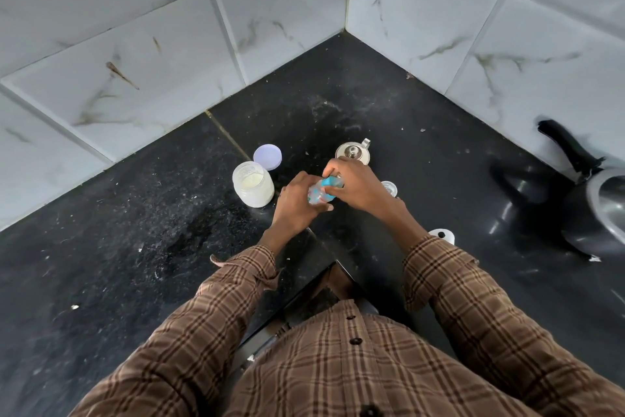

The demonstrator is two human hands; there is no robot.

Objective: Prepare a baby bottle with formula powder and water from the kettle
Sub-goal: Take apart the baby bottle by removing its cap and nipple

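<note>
Above the black counter point(135, 230) I hold a small clear baby bottle point(317, 195) with a blue collar, tilted on its side. My left hand point(297, 205) grips its body. My right hand point(355, 185) is curled over the blue collar end. An open jar of pale formula powder point(253, 188) stands just left of my hands, with its round white lid point(267, 156) lying behind it. The steel kettle point(353, 151) stands behind my right hand, partly hidden by it.
A dark pressure cooker point(598, 210) with a long black handle sits at the far right. A small clear cap point(389, 187) and a white round piece point(442, 235) lie by my right wrist. Marble-tiled walls point(169, 61) close the corner behind.
</note>
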